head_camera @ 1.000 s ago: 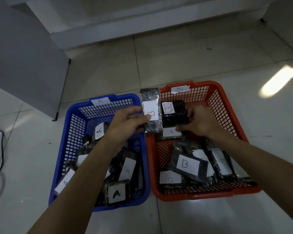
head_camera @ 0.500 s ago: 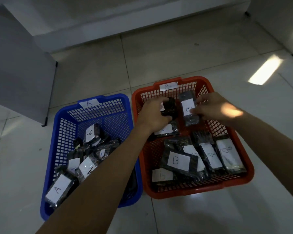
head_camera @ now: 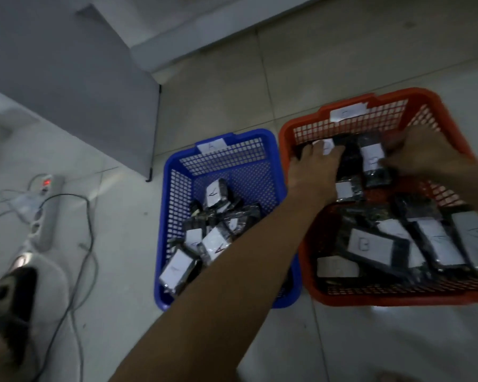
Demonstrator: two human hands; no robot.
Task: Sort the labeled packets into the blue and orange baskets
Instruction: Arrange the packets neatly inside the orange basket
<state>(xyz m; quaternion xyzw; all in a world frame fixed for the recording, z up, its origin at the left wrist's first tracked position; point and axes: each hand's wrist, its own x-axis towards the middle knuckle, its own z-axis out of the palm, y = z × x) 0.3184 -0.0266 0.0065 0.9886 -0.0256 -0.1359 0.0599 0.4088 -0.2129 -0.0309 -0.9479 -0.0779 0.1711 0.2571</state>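
Head view: both hands over far end of orange plastic mesh basket (head_camera: 301, 125). Right hand (head_camera: 425, 155) pinches black foil packet w/ white label (head_camera: 373, 161); left hand (head_camera: 315, 172) rests on packets, grip unclear. Lay it flat, label up, w/o spilling into blue plastic mesh basket (head_camera: 171, 194).

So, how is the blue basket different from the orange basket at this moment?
The blue basket carries a paper tag marked A, while the tag on the orange basket is too blurred to read. No hand is in the blue basket; the left hand and right hand both reach into the orange basket. The blue basket's far half is bare; the orange basket is nearly full. Both are mesh plastic baskets holding dark, white-labelled packets.
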